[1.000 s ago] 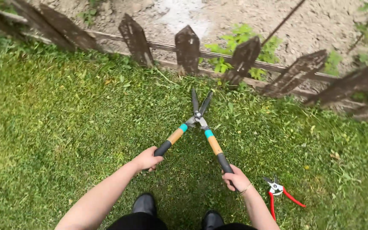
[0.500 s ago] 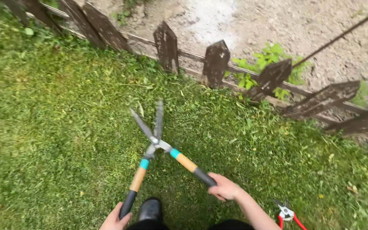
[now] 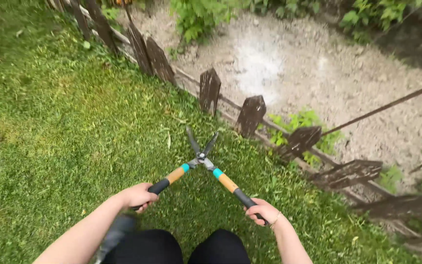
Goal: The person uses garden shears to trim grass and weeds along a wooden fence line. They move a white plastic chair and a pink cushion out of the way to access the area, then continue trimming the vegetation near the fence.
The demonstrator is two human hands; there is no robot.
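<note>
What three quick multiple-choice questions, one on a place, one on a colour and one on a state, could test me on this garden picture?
1. Where do the blades of the hedge shears point?
A. toward the wooden fence
B. at the person's feet
C. up at the sky

2. What colour are the bands on the handles next to the pivot?
A. red
B. teal
C. white

3. How do the blades stand?
A. shut flat together
B. spread apart in a V
C. taken off the handles

Answers:
1 A, the tips lie over the grass just short of the fence slats.
2 B, teal rings sit above the orange sections.
3 B, left hand and right hand hold the grips wide apart.
</note>
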